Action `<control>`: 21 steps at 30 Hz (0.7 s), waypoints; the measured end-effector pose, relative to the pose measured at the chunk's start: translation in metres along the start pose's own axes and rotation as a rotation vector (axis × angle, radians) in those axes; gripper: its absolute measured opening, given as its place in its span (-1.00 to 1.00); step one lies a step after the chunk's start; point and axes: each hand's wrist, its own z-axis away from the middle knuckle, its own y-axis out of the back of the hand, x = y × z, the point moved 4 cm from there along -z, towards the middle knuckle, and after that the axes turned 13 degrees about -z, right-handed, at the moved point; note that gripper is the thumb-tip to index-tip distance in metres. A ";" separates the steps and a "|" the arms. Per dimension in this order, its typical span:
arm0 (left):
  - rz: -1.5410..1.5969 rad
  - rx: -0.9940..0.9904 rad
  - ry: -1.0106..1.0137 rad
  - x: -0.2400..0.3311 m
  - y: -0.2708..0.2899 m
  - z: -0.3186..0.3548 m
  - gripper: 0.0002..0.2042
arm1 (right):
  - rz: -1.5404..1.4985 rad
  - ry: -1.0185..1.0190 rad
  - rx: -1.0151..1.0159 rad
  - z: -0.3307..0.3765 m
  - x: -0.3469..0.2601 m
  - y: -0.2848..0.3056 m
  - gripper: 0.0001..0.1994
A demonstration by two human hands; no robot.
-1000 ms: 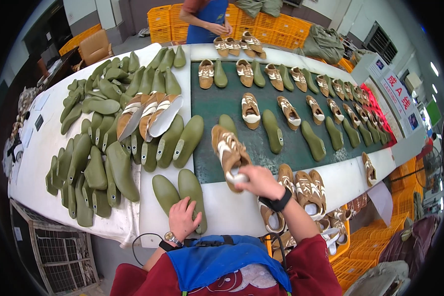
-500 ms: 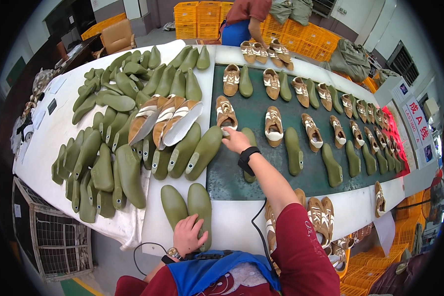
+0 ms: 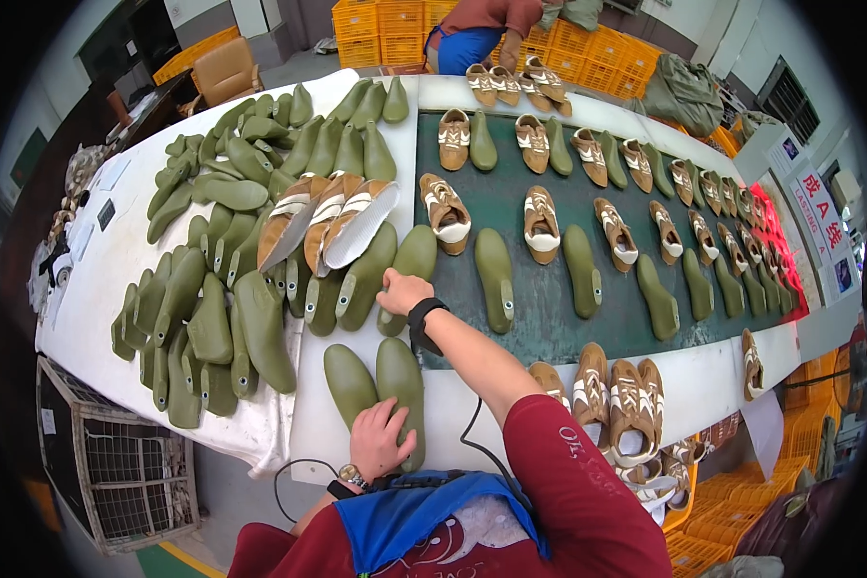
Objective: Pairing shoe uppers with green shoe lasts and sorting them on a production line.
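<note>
**Green lasts under both hands**

Green shoe lasts cover the white table and dot the dark belt. Right hand reaches forward, fingers curled together on a last lying at the belt's near left edge, beside three tan uppers. Left hand lies flat, fingers spread apart, on the near end of a pair of lasts at the table's front edge. Tan shoes sit in rows along the belt, well apart from both hands.
</note>
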 end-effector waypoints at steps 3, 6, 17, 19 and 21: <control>-0.015 -0.004 -0.016 0.001 0.000 0.001 -0.71 | -0.038 0.052 -0.017 0.009 0.019 0.013 -0.70; -0.040 0.009 -0.039 0.002 0.000 0.002 -0.74 | -0.017 0.198 -0.077 0.026 0.038 0.025 -0.77; -0.108 0.066 -0.053 0.002 0.001 0.007 -0.75 | 0.205 0.326 0.238 0.079 0.092 -0.002 -0.52; -0.102 0.057 -0.027 -0.002 0.001 0.010 -0.74 | 0.182 0.261 0.238 0.088 0.089 -0.028 -0.48; -0.100 0.055 -0.035 -0.002 0.001 0.011 -0.74 | 0.130 0.187 0.241 0.098 0.088 -0.049 -0.43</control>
